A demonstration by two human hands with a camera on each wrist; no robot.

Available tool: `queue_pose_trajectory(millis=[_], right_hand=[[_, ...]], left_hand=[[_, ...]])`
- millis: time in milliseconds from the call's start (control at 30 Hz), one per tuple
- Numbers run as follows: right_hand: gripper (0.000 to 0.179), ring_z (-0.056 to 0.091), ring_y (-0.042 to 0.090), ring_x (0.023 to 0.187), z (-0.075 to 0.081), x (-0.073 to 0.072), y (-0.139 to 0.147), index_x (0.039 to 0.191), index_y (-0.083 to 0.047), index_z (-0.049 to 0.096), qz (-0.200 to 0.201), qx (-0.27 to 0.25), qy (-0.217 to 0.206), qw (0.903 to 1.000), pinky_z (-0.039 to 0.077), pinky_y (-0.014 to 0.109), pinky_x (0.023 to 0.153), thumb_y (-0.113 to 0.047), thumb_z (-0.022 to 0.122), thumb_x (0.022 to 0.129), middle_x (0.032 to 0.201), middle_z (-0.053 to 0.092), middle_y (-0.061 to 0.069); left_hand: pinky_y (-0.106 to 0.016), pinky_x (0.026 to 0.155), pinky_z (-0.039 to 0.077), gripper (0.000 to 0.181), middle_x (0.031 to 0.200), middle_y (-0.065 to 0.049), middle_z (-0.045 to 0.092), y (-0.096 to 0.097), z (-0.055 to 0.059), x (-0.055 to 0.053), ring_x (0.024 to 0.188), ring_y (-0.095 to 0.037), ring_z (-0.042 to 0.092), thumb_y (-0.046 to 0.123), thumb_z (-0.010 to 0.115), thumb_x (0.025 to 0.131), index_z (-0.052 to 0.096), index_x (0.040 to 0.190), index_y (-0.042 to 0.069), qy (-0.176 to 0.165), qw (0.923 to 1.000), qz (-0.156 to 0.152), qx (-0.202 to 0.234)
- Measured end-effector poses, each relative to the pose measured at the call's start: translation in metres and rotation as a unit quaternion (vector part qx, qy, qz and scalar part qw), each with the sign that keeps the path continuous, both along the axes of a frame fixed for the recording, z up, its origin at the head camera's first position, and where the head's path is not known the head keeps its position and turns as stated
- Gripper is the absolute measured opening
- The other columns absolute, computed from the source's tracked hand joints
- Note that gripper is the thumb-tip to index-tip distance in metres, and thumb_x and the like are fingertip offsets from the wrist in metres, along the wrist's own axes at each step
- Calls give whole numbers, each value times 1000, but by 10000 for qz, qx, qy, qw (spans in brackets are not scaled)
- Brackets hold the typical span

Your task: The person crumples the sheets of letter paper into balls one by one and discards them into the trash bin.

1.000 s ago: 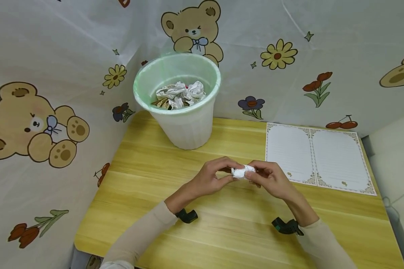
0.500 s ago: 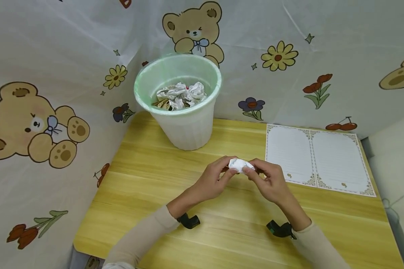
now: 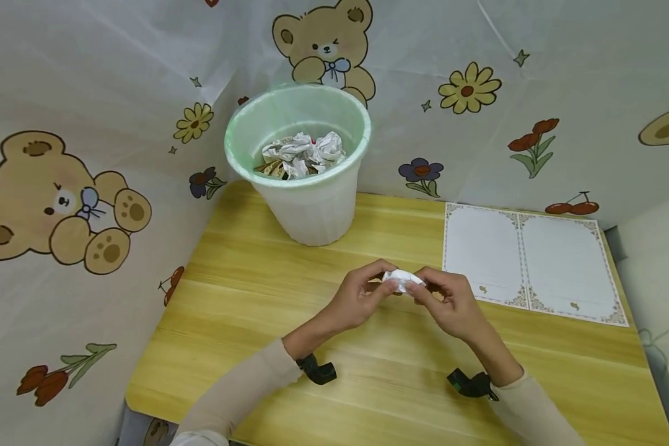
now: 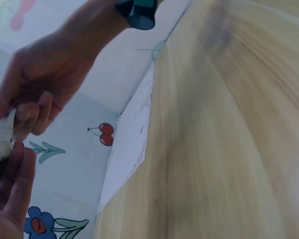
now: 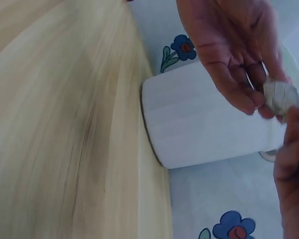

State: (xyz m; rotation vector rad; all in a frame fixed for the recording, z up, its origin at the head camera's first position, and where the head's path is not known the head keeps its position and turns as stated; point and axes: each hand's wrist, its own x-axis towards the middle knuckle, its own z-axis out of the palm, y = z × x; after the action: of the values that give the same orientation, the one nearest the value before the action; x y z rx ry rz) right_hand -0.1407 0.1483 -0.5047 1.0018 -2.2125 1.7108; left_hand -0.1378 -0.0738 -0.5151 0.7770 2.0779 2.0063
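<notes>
Pinched between the fingertips of the left hand [image 3: 362, 296] and the right hand [image 3: 451, 302], a crumpled paper ball [image 3: 402, 280] is held just above the wooden table [image 3: 245, 297], in front of the white bin [image 3: 306, 204].

My head cam looked down over the whole table [image 3: 245, 322]. Both wrist cams sat low and close, facing across it; all three caught the paper wad [image 3: 402, 280].

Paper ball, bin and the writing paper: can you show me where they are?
paper ball [image 3: 402, 280], head view, on its crumpled top between both hands.
bin [image 3: 312, 210], head view, on its white front wall.
writing paper [image 3: 557, 260], head view, on the blank middle of the right-hand sheet.
</notes>
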Motion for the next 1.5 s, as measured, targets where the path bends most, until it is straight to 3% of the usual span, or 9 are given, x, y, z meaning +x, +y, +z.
queue_pose_trajectory(millis=[167, 400, 733, 800, 900, 1067, 1233, 1300, 1500], right_hand=[[14, 45, -1, 62, 5, 3, -8, 91, -14, 74, -723, 564, 1291, 9874, 38, 13, 57, -1, 75, 95, 73, 60, -8], [11, 43, -1, 65, 8, 2, -6, 91, -14, 71, -645, 777, 1441, 9844, 37, 12, 60, -8, 75, 100, 76, 58, -9], [38, 45, 6, 67, -1, 26, -8, 89, -9, 66, -1367, 1847, 2078, 9508, 40, 17, 58, -32, 52, 116, 76, 61, -3], [35, 49, 8, 69, 1, 31, -8, 94, -8, 68, -1424, 2099, 1963, 9472, 43, 20, 58, -31, 52, 115, 80, 65, 0], [21, 53, 6, 71, 4, 34, -2, 102, -10, 70, -1108, 2186, 1415, 9591, 47, 21, 62, -19, 55, 114, 84, 66, -2], [25, 65, 11, 71, 10, 26, 14, 108, -13, 69, 386, 1156, -615, 9906, 58, 25, 65, 5, 52, 109, 86, 68, -2], [17, 76, 24, 85, 10, 10, 24, 114, -4, 64, 1661, 91, -2359, 9574, 67, 40, 75, 9, 56, 106, 98, 73, 18], [13, 75, 23, 83, 10, 10, 23, 113, -2, 63, 1720, 67, -2372, 9561, 66, 39, 73, 8, 60, 105, 95, 73, 18], [13, 68, 11, 68, 15, 19, 7, 104, -13, 65, 659, 907, -1206, 9864, 61, 27, 63, -4, 73, 101, 82, 71, 3]], left_hand=[[-34, 92, 66, 16, 117, -16, 68, 3, -3, 7, 105, -11, 70, 13, 58, 112, 68, 124, 7, 146, 9993, 343, -4], [-39, 83, 69, 11, 108, -19, 69, 2, 3, 4, 95, -36, 78, 11, 62, 110, 67, 116, 4, 192, 9990, 282, 288], [-34, 77, 68, 12, 98, -17, 67, 14, -10, 24, 85, -23, 77, 15, 63, 110, 64, 103, 5, 47, 9969, 762, 187], [-33, 77, 68, 12, 98, -15, 67, 13, -10, 24, 85, -21, 76, 16, 62, 111, 65, 104, 6, 168, 9969, 767, 93], [-31, 78, 68, 11, 100, -12, 69, 8, -9, 20, 86, -18, 76, 17, 62, 111, 66, 106, 8, 307, 9975, 631, -96], [-32, 79, 68, 6, 104, -11, 71, -1, -3, 13, 88, -12, 76, 13, 65, 109, 69, 109, 8, 487, 9983, 246, -202], [-29, 83, 67, 7, 105, -9, 72, -4, 2, 10, 93, -8, 74, 5, 68, 105, 73, 110, 8, 988, 9947, 77, -287], [-27, 84, 67, 8, 104, -7, 73, -4, 2, 11, 94, -7, 74, 6, 69, 105, 74, 110, 9, 1138, 9926, 143, -387], [-24, 81, 66, 7, 103, -6, 75, -2, 3, 13, 92, -6, 74, 11, 68, 107, 75, 107, 10, 1250, 9897, 432, -550]])
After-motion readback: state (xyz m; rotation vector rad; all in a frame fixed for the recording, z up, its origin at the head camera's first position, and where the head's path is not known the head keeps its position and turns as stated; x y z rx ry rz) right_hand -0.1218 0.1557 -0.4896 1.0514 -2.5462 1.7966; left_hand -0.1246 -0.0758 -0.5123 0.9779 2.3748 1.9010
